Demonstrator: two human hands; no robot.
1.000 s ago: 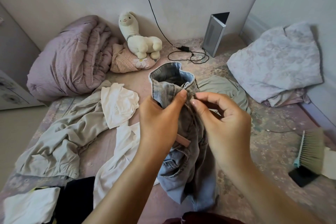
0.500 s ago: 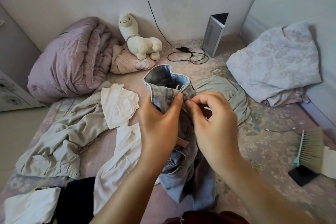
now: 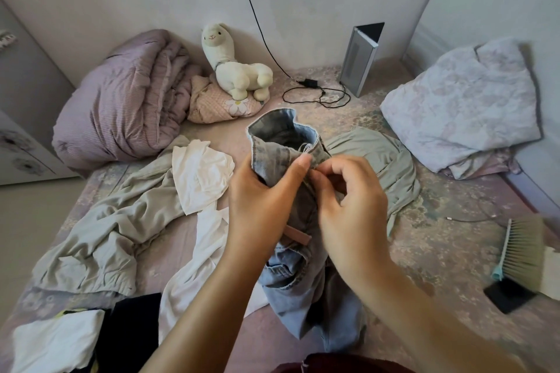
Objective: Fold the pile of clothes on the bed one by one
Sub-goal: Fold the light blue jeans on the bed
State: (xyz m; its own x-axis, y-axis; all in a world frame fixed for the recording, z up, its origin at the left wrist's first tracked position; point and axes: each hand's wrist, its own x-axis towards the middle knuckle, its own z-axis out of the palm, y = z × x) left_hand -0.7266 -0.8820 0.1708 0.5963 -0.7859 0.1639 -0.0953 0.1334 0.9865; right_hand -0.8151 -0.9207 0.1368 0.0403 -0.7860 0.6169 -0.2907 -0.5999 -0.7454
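A bed [image 3: 424, 251] with a pink floral sheet carries scattered laundry: a grey-green garment [image 3: 100, 233] at 9 o'clock, white clothes [image 3: 200, 179] beside it, a second grey-green piece [image 3: 378, 160] at 2 o'clock. A rolled lilac duvet [image 3: 121, 100], 1 plush alpaca [image 3: 236, 70] and a coiled black cable [image 3: 318, 94] lie toward 12; a hand brush [image 3: 521, 254] rests at 3.
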